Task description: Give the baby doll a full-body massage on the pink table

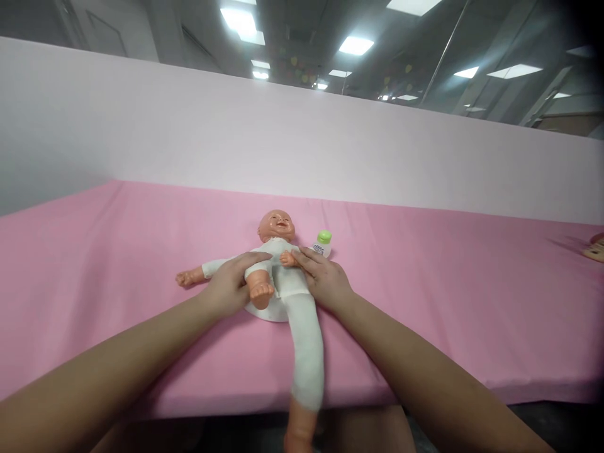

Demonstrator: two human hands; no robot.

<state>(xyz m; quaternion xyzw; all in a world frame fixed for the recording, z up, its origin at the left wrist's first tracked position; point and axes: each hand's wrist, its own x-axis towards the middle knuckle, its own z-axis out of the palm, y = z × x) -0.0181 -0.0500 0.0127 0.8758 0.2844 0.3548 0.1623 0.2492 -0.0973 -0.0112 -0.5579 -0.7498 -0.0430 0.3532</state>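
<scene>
A baby doll [276, 229] in a white bodysuit lies on its back on the pink table cover [117, 251]. My left hand [231, 283] grips the doll's bent leg and hip, fingers wrapped round it. My right hand [321, 277] rests on the doll's other side, fingers pressed against its body by its small hand. The doll's other leg [306, 352] stretches towards me over the table's front edge. A white pad [268, 311] shows under the doll's bottom.
A small bottle with a green cap [323, 242] stands just right of the doll's head. A pale pink partition [302, 145] rises behind the table. At the far right edge something tan [595, 248] lies on the cover.
</scene>
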